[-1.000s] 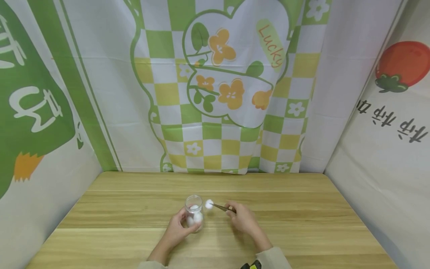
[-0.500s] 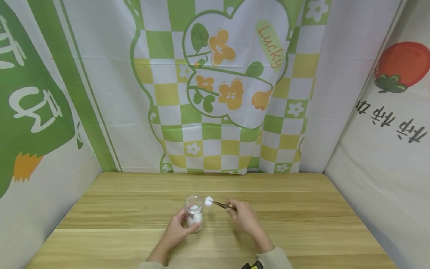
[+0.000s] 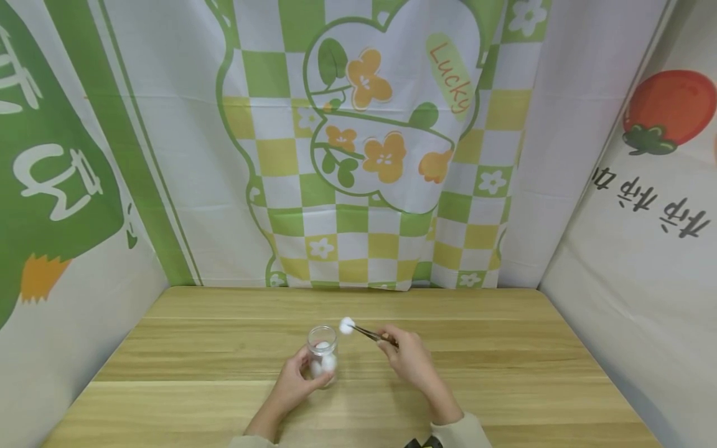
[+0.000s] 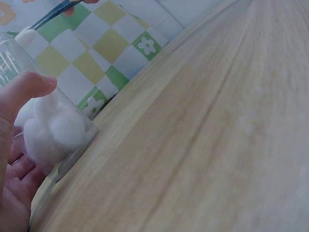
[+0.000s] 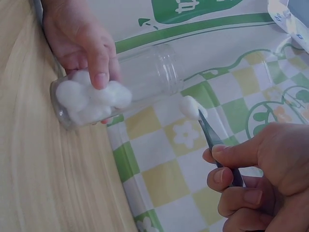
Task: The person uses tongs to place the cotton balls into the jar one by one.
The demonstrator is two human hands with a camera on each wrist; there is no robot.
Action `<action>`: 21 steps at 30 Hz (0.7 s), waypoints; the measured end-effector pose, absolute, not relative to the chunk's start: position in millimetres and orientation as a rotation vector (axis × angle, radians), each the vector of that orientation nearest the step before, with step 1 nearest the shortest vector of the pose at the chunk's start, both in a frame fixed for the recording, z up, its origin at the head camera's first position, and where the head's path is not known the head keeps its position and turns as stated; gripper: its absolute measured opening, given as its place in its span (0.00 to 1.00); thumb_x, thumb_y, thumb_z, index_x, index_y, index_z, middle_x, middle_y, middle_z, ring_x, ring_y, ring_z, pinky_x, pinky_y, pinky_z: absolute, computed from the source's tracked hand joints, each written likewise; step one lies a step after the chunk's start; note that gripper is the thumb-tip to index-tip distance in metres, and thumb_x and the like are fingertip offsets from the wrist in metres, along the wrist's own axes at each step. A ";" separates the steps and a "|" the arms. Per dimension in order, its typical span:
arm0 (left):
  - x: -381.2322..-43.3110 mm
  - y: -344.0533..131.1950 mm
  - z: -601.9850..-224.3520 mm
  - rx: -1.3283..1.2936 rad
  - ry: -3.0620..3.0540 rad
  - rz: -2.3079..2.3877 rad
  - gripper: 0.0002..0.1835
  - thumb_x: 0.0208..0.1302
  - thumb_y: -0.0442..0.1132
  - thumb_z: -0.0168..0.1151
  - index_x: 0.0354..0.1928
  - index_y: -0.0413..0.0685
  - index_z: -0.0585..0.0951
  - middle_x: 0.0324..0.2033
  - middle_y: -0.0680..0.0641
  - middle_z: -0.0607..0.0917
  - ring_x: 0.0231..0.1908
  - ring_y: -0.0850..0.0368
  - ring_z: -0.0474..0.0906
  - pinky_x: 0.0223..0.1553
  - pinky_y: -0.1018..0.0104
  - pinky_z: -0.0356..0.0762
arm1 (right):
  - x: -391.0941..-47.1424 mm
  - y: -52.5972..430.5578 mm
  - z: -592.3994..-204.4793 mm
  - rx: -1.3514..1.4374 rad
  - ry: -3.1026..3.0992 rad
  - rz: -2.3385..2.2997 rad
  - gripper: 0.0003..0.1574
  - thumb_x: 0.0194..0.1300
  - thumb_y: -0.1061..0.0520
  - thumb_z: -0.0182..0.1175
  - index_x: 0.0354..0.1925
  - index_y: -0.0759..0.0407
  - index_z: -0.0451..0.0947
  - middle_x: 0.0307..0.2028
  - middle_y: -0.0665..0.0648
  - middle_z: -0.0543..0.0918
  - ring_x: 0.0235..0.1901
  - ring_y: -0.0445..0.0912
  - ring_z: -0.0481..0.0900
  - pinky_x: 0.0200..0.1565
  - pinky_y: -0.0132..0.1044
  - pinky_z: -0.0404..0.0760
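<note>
A clear, lidless jar (image 3: pixel 322 342) stands upright on the wooden table, with several white cotton balls (image 5: pixel 89 96) in its lower part. My left hand (image 3: pixel 297 376) grips the jar low down, its thumb across the near side. In my right hand (image 3: pixel 411 358) a pair of dark metal tweezers (image 3: pixel 366 333) is pinched between thumb and fingers. The tweezer tips hold one cotton ball (image 3: pixel 346 325), raised just right of the jar's mouth and about level with the rim. In the right wrist view that cotton ball (image 5: pixel 190 107) appears just beyond the open mouth.
The wooden table (image 3: pixel 476 348) reaches back to a hanging checkered curtain (image 3: pixel 370 249). Printed cloths also hang at the left (image 3: pixel 140 267) and right sides. A dark device with a yellow mark sits at my right sleeve (image 3: pixel 462 430).
My right hand has risen slightly, and the tweezers with their cotton ball have moved up and a little left toward the jar's mouth. My left hand and the jar stay nearly still.
</note>
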State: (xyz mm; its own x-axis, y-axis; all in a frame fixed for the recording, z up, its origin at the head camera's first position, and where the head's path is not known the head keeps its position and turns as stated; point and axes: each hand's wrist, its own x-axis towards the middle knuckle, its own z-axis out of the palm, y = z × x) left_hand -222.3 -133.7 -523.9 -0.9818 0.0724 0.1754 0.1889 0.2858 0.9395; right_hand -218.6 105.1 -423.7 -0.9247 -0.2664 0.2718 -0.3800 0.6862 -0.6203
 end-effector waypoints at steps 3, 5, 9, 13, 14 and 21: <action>-222.2 -133.9 -523.8 -0.256 -2.435 -1.806 0.34 0.48 0.36 0.75 0.60 0.42 0.74 0.54 0.41 0.83 0.53 0.54 0.81 0.58 0.71 0.78 | -216.7 104.3 -420.9 0.536 -2.710 1.063 0.07 0.64 0.62 0.59 0.42 0.59 0.81 0.22 0.54 0.80 0.18 0.35 0.63 0.17 0.23 0.60; -222.2 -133.7 -523.4 -0.249 -2.430 -1.818 0.34 0.48 0.36 0.75 0.60 0.42 0.74 0.54 0.42 0.84 0.53 0.54 0.81 0.57 0.73 0.77 | -215.4 103.6 -419.1 0.539 -2.695 1.070 0.07 0.64 0.62 0.60 0.41 0.59 0.81 0.22 0.55 0.80 0.18 0.34 0.63 0.17 0.23 0.60; -221.9 -133.3 -521.7 -0.235 -2.420 -1.847 0.34 0.47 0.36 0.75 0.60 0.43 0.75 0.53 0.43 0.84 0.54 0.52 0.81 0.56 0.74 0.77 | -211.9 101.2 -415.6 0.555 -2.669 1.081 0.07 0.64 0.61 0.60 0.41 0.59 0.80 0.22 0.56 0.80 0.17 0.34 0.63 0.17 0.23 0.61; -221.5 -133.2 -520.5 -0.224 -2.418 -1.859 0.34 0.47 0.36 0.75 0.59 0.44 0.75 0.53 0.43 0.84 0.53 0.51 0.81 0.56 0.74 0.76 | -208.6 97.6 -413.6 0.570 -2.647 1.073 0.06 0.64 0.60 0.60 0.41 0.58 0.80 0.22 0.54 0.80 0.17 0.33 0.63 0.17 0.23 0.62; -221.5 -133.3 -520.4 -0.223 -2.419 -1.859 0.34 0.47 0.36 0.75 0.59 0.44 0.75 0.53 0.44 0.84 0.53 0.51 0.81 0.56 0.74 0.76 | -208.1 96.6 -413.3 0.570 -2.642 1.073 0.06 0.64 0.60 0.60 0.40 0.57 0.80 0.22 0.54 0.80 0.17 0.33 0.63 0.17 0.23 0.61; -221.9 -133.2 -521.6 -0.210 -2.423 -1.859 0.35 0.47 0.36 0.75 0.60 0.43 0.75 0.53 0.43 0.84 0.53 0.50 0.80 0.56 0.74 0.77 | -206.0 91.8 -414.8 0.568 -2.610 1.050 0.05 0.62 0.61 0.61 0.38 0.56 0.81 0.23 0.55 0.83 0.18 0.32 0.64 0.17 0.23 0.63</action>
State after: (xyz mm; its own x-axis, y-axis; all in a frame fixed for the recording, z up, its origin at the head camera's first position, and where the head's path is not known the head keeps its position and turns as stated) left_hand -221.9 -133.2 -521.6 -0.9874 0.0601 0.1466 0.1572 0.2543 0.9543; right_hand -206.0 91.8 -414.8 -0.8865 -0.2553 0.3858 -0.4514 0.6603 -0.6002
